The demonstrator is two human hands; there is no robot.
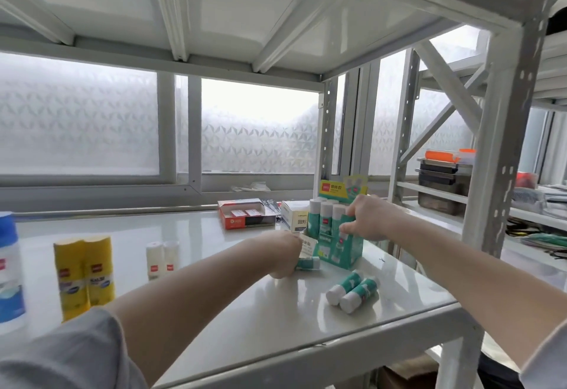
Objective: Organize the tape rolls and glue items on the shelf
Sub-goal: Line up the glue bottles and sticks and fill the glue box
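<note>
On the white shelf [214, 306], the left hand [283, 255] lies knuckles-up with its fingers curled around a teal glue stick [307, 263] that rests flat on the surface; the stick's end pokes out to the right of the fist, just in front of the teal display box [340, 250]. The right hand [366, 218] grips the upper right edge of that box, thumb on the front panel and fingers wrapped over the top beside the upright glue sticks [326, 215] standing inside. Two more teal glue sticks [352, 292] lie side by side on the shelf nearer the front edge, apart from both hands. Farther left stand two small white glue sticks [162, 256], two yellow ones [84, 276] and a blue-capped bottle [9, 269]. Behind the box sit an open orange box [245, 215] and a white carton [296, 215].
</note>
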